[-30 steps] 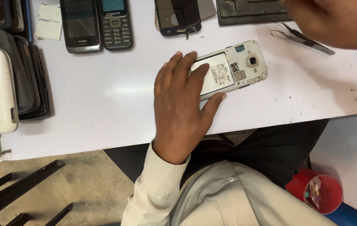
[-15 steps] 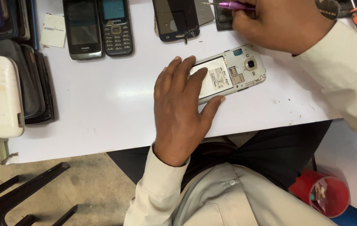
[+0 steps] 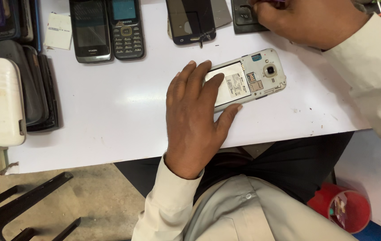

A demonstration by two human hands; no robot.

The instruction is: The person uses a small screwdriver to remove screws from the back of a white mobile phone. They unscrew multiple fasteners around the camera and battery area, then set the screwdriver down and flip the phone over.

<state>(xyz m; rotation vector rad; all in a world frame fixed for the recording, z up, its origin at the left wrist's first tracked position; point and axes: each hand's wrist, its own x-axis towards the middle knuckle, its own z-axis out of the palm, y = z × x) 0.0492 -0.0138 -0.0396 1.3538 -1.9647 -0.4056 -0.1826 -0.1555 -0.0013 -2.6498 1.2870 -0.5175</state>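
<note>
- So there's a silver smartphone with its back cover off, lying face down and a bit slanted on the white table, roughly mid-table and close to the near edge. You can see the pale battery with its label, the card slots and the round camera lens at its right end.
- The left hand lies flat on the left half of that phone, fingers spread over the battery and thumb against the phone's near edge. It's pressing down on it, not really wrapped around it.
- The right hand is off at the far right, well apart from the left one, curled over a dark flat rectangular part at the far edge. Fingers look bunched together with a bit of something purple poking out, but honestly can't tell what it's pinching or how tight.
- Just far of the open phone there's a black touchscreen phone with a cracked glass front.
- Further left, two dark keypad phones side by side: a wider black one and a slimmer one with a lit bluish screen.
- A small white paper slip lies left of those.
- Along the left edge, a stack of black cases and a chunky white plastic case.
- Near right, down on the floor, a red plastic cup.
</note>
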